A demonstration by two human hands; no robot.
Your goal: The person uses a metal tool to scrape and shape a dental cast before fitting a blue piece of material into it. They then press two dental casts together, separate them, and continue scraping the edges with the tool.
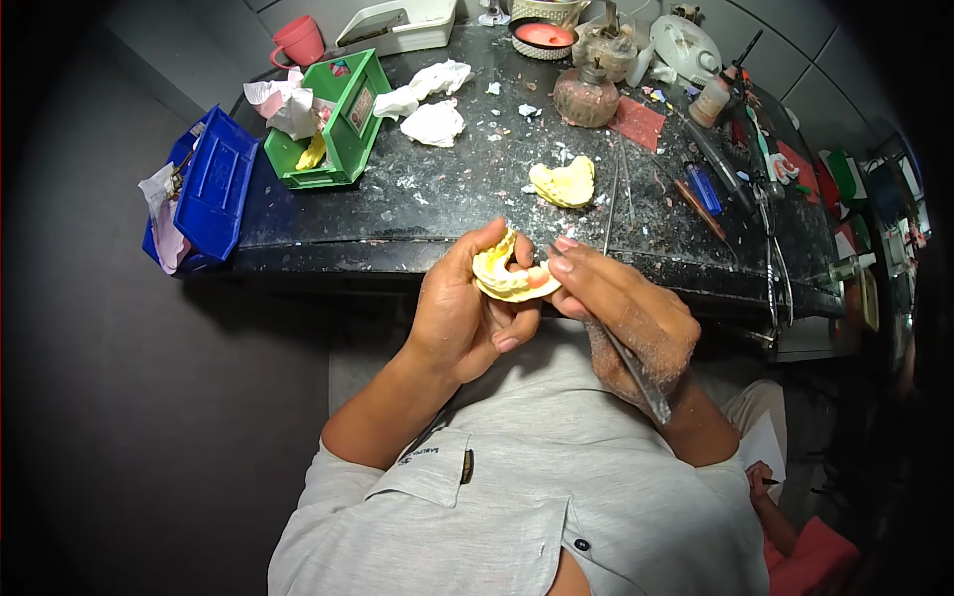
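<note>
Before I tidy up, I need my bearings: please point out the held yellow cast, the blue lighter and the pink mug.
Yellow cast (pixel 505 285): head view, lower part of its curve.
Blue lighter (pixel 704 189): head view, middle of its body.
Pink mug (pixel 302 45): head view, outer wall.

No lettering is reading clearly. Dark lettering is running across the shirt pocket at seven o'clock; a printed label is showing on the green bin at eleven, likewise illegible.
</note>
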